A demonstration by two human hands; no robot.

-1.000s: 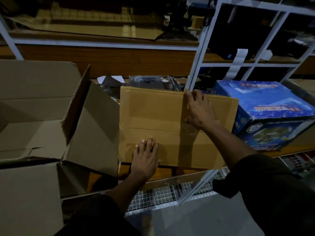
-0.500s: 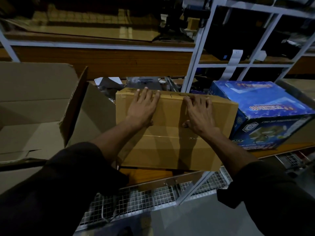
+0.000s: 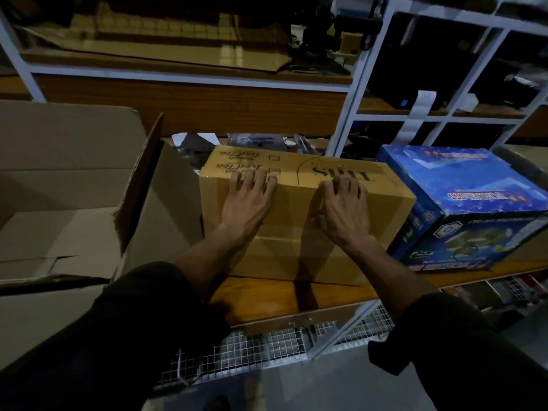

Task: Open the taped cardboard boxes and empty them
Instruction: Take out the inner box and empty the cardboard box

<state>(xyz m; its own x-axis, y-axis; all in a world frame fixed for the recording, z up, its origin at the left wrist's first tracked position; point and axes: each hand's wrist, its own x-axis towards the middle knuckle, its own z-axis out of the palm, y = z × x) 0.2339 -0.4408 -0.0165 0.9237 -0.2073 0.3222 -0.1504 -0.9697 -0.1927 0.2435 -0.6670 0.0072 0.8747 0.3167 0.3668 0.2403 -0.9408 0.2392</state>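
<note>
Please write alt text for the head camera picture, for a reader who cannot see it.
Both of a person's hands, left hand and right hand, lie on the top front edge of a closed brown cardboard box on a wooden shelf. An open cardboard box stands to its left, a blue printed box to its right.

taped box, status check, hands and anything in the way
Left hand and right hand flat on taped cardboard box. Box shut. Open box and blue box flank it.
</note>
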